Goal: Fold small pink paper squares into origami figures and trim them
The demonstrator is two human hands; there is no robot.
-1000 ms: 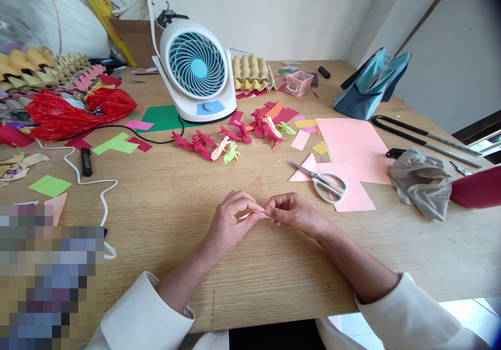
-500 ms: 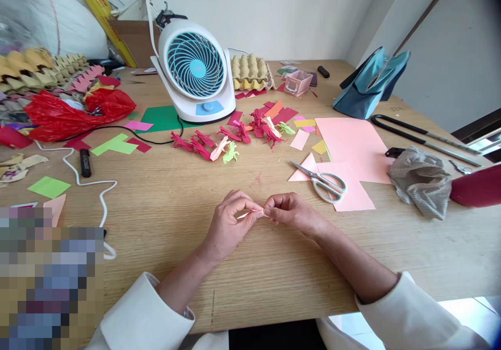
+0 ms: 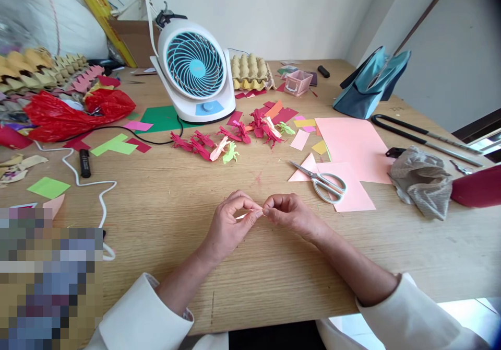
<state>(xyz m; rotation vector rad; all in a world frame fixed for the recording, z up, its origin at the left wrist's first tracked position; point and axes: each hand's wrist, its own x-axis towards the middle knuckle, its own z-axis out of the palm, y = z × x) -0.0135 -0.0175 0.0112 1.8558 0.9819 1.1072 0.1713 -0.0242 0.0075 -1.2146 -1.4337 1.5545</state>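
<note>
Between my two hands is a small folded piece of pale pink paper (image 3: 243, 216), mostly hidden by the fingers. My left hand (image 3: 234, 219) pinches it between thumb and fingers. From the other side, my right hand (image 3: 291, 213) pinches its right end, fingertips close against the left ones. Beyond them lies a row of small folded paper figures (image 3: 203, 146) in red, pink and light green. To the right, scissors (image 3: 329, 184) with white handles rest on pink paper sheets (image 3: 354, 149).
A white fan (image 3: 197, 70) stands at the back. Green paper pieces (image 3: 115, 144), a black marker (image 3: 85, 163) and a white cable (image 3: 102, 203) lie on the left. On the right are a blue bag (image 3: 360, 91), a grey cloth (image 3: 420, 183) and a red cylindrical object (image 3: 477, 187).
My right hand has shifted very slightly left at the fingertips. Both hands keep their pinch on the pink paper; everything else looks the same.
</note>
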